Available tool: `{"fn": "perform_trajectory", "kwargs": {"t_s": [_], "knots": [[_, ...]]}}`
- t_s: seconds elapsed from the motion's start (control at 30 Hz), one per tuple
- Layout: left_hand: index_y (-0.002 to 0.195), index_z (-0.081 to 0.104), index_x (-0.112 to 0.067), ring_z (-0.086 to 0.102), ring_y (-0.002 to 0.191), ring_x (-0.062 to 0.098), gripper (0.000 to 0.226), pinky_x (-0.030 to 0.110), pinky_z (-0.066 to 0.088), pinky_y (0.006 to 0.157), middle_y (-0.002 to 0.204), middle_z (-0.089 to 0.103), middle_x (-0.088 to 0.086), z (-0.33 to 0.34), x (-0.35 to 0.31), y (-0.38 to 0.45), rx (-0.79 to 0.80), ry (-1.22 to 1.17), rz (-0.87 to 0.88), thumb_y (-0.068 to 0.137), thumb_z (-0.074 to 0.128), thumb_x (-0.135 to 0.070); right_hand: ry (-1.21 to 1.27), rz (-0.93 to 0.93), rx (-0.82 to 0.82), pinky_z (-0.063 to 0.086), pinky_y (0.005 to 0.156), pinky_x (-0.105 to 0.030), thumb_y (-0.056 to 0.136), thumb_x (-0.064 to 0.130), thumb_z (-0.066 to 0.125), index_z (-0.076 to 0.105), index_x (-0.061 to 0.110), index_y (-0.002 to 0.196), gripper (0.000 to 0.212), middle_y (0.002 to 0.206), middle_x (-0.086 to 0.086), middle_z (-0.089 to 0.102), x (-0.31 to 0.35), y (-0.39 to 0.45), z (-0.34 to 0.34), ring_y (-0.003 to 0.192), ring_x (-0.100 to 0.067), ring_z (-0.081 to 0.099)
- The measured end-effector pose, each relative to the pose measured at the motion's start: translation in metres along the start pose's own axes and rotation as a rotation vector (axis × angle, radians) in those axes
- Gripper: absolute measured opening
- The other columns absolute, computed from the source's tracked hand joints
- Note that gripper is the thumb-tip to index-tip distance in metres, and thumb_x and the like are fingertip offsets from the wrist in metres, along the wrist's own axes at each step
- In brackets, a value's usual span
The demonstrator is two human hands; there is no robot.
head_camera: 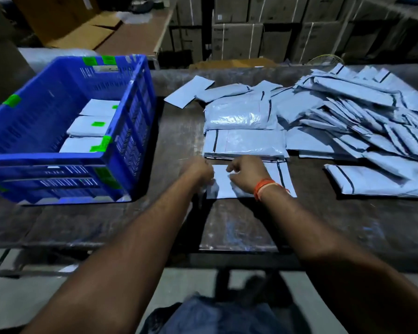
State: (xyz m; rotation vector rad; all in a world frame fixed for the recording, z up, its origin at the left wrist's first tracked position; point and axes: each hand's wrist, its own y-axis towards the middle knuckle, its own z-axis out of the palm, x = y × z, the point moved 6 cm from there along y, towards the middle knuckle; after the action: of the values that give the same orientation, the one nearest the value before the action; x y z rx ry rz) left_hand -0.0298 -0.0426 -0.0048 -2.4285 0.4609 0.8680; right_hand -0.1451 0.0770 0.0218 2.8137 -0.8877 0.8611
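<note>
Pinching the nearest mailer (221, 185): left hand (200, 172) and right hand (246, 175), fingers curled on it. Probably folding; keep edges square, press crease flat.

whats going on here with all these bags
A person stands at a dark table, working on one flat pale mailer bag lying near its front edge. Their left hand has its grip on the bag's left edge. The right hand, with an orange band at the wrist, has its grip near the bag's top middle. Behind it lies a stack of mailers, with a loose heap to the right. A blue crate on the left holds green-labelled parcels.
</note>
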Motion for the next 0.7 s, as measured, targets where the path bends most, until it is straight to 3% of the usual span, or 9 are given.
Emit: {"fn": "perform_trajectory", "kwargs": {"t_s": [0.07, 0.13, 0.23, 0.3, 0.4, 0.5, 0.57, 0.63, 0.7], "knots": [[0.092, 0.074, -0.011, 0.072, 0.093, 0.034, 0.021, 0.046, 0.06, 0.088, 0.093, 0.073, 0.015, 0.016, 0.021, 0.005, 0.019, -0.081, -0.043, 0.073, 0.067, -0.018, -0.001, 0.015, 0.071, 0.051, 0.093, -0.029, 0.078, 0.024, 0.073, 0.07, 0.02, 0.116, 0.039, 0.117, -0.005, 0.07, -0.004, -0.006, 0.016, 0.109, -0.023, 0.064], [0.077, 0.067, -0.016, 0.068, 0.074, 0.029, 0.022, 0.044, 0.059, 0.077, 0.073, 0.068, 0.013, 0.022, 0.029, 0.003, 0.025, -0.2, -0.063, 0.055, 0.066, -0.014, -0.084, -0.011, 0.119, 0.051, 0.093, -0.034, 0.072, 0.038, 0.079, 0.059, 0.02, 0.13, 0.064, 0.124, -0.008, 0.061, -0.002, -0.013, 0.027, 0.113, -0.027, 0.059], [0.071, 0.064, -0.014, 0.057, 0.058, 0.022, 0.016, 0.032, 0.051, 0.058, 0.063, 0.06, 0.011, 0.013, 0.015, -0.024, 0.078, -0.406, -0.091, 0.071, 0.069, 0.002, -0.233, -0.017, 0.14, 0.05, 0.094, -0.041, 0.066, 0.051, 0.082, 0.044, 0.022, 0.141, 0.09, 0.127, -0.011, 0.048, 0.0, -0.021, 0.037, 0.117, -0.033, 0.049], [0.07, 0.064, -0.009, 0.053, 0.049, 0.019, 0.023, 0.022, 0.044, 0.048, 0.059, 0.058, 0.012, 0.01, 0.007, -0.033, 0.105, -0.544, -0.097, 0.085, 0.061, 0.009, -0.239, -0.06, 0.08, 0.05, 0.093, -0.04, 0.069, 0.044, 0.08, 0.046, 0.021, 0.137, 0.08, 0.124, -0.01, 0.053, 0.004, -0.025, 0.036, 0.117, -0.033, 0.052], [0.075, 0.063, -0.01, 0.053, 0.045, 0.015, 0.021, 0.017, 0.044, 0.041, 0.061, 0.06, 0.011, 0.0, -0.007, -0.044, 0.085, -0.761, -0.066, 0.092, 0.06, 0.003, -0.066, -0.113, -0.17, 0.05, 0.082, -0.034, 0.078, 0.022, 0.067, 0.059, 0.019, 0.123, 0.046, 0.114, -0.01, 0.067, 0.007, -0.03, 0.014, 0.108, -0.032, 0.062], [0.089, 0.06, -0.016, 0.056, 0.055, 0.019, 0.01, 0.022, 0.049, 0.045, 0.075, 0.063, 0.012, -0.013, -0.007, -0.037, 0.005, -0.928, -0.05, 0.096, 0.061, -0.009, 0.167, -0.107, -0.43, 0.045, 0.069, -0.028, 0.08, 0.015, 0.067, 0.053, 0.021, 0.135, 0.057, 0.1, -0.008, 0.07, 0.013, -0.042, -0.013, 0.09, -0.028, 0.064], [0.096, 0.063, -0.024, 0.064, 0.073, 0.025, 0.009, 0.025, 0.048, 0.054, 0.088, 0.068, 0.008, -0.021, 0.005, -0.026, -0.075, -0.888, -0.024, 0.09, 0.07, -0.023, 0.392, -0.099, -0.555, 0.039, 0.063, -0.018, 0.083, 0.015, 0.069, 0.046, 0.024, 0.142, 0.064, 0.088, 0.0, 0.064, 0.014, -0.048, -0.028, 0.073, -0.015, 0.058], [0.102, 0.066, -0.035, 0.07, 0.095, 0.027, 0.035, 0.033, 0.054, 0.073, 0.106, 0.072, 0.005, -0.024, 0.018, -0.02, -0.115, -0.845, -0.015, 0.072, 0.079, -0.047, 0.662, -0.068, -0.584, 0.046, 0.075, -0.012, 0.083, 0.015, 0.073, 0.04, 0.029, 0.144, 0.071, 0.11, 0.006, 0.064, 0.01, -0.049, -0.037, 0.087, -0.004, 0.06], [0.109, 0.064, -0.045, 0.068, 0.106, 0.024, 0.057, 0.035, 0.054, 0.085, 0.121, 0.068, 0.005, -0.022, 0.029, -0.018, -0.113, -0.83, -0.041, 0.057, 0.079, -0.063, 0.985, 0.014, -0.589, 0.054, 0.094, -0.03, 0.081, 0.014, 0.077, 0.038, 0.035, 0.143, 0.076, 0.131, 0.003, 0.059, -0.002, -0.048, -0.038, 0.111, -0.01, 0.062]]}}
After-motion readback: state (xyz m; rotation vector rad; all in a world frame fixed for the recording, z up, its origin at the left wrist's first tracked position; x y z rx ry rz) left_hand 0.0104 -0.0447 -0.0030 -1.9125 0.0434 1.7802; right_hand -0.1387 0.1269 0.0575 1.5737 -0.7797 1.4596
